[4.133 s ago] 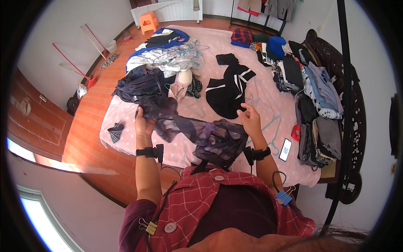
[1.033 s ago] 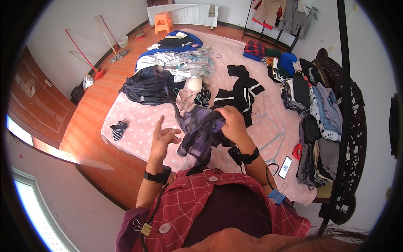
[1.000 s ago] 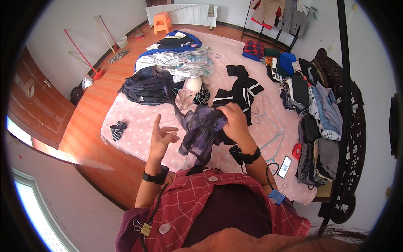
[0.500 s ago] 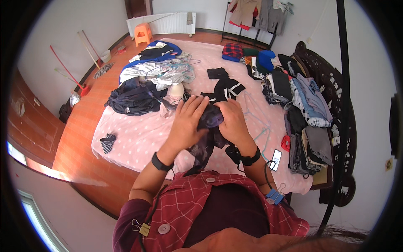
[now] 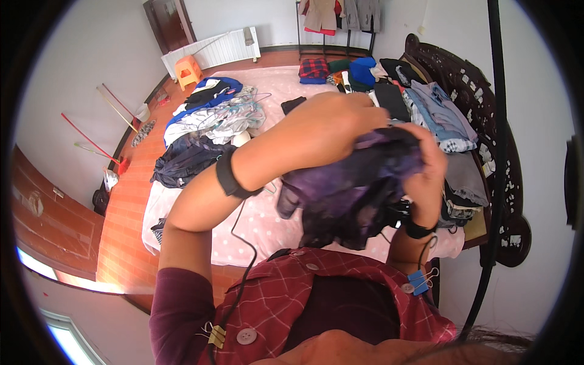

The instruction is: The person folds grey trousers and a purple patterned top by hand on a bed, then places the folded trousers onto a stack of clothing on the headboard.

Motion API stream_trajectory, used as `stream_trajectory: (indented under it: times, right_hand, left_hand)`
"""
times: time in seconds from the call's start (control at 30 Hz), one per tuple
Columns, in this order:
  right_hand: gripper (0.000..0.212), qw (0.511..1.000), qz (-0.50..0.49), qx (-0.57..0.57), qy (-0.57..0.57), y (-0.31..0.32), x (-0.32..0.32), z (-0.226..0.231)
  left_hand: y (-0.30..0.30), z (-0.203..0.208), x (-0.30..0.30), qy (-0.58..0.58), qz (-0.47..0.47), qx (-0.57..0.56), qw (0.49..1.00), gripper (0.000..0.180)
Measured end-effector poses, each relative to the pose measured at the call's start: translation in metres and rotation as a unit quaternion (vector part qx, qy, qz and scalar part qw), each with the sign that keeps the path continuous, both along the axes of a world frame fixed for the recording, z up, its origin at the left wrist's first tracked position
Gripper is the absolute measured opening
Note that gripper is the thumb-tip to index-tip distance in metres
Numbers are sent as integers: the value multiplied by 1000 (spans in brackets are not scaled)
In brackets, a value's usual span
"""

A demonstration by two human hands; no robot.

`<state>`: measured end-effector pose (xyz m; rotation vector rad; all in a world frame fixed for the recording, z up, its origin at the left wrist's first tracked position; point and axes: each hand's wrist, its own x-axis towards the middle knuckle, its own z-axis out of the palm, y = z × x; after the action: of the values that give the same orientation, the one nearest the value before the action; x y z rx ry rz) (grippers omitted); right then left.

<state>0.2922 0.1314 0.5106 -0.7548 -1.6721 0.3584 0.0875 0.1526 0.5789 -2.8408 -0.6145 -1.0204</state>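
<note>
A dark, sheer garment with purple patches (image 5: 353, 182) hangs in the air in front of my chest, above the near part of the bed. My left hand (image 5: 350, 118) reaches across to its top edge with the fingers closed; motion blurs them a little, and the cloth hides their tips. At the garment's upper right corner, my right hand (image 5: 429, 161) is wrapped round the bunched fabric, thumb toward me. The garment's exact kind cannot be made out. My left forearm covers much of the bed's middle.
A pink dotted sheet (image 5: 283, 79) covers the bed. Loose clothes with hangers (image 5: 213, 121) lie in a heap on the left. Folded clothes (image 5: 441, 112) are stacked along the dark headboard (image 5: 480, 91). An orange stool (image 5: 188, 72) stands beyond the bed.
Both hands have risen and moved right, lifting the garment from low over the bed; it now hangs more spread out. The view has shifted, and the phone on the bed is no longer visible.
</note>
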Motion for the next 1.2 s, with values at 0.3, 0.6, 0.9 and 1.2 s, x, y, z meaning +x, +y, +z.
stream_trajectory:
  times: [0.3,0.6,0.9,1.2]
  right_hand:
    - [26,978,-115,62,162,-30,76,39]
    - [28,985,117,-61,-114,50,68,32]
    - [24,961,92,-89,-244,100,-20,1]
    - [30,945,63,-91,-307,126,-97,-25]
  left_hand:
    - [12,70,88,84,-232,-22,969,19]
    - [102,16,17,183,-56,-175,966,17]
    - [93,-47,-61,-55,-57,-527,846,41]
    - [43,-137,-73,-174,206,-353,896,82]
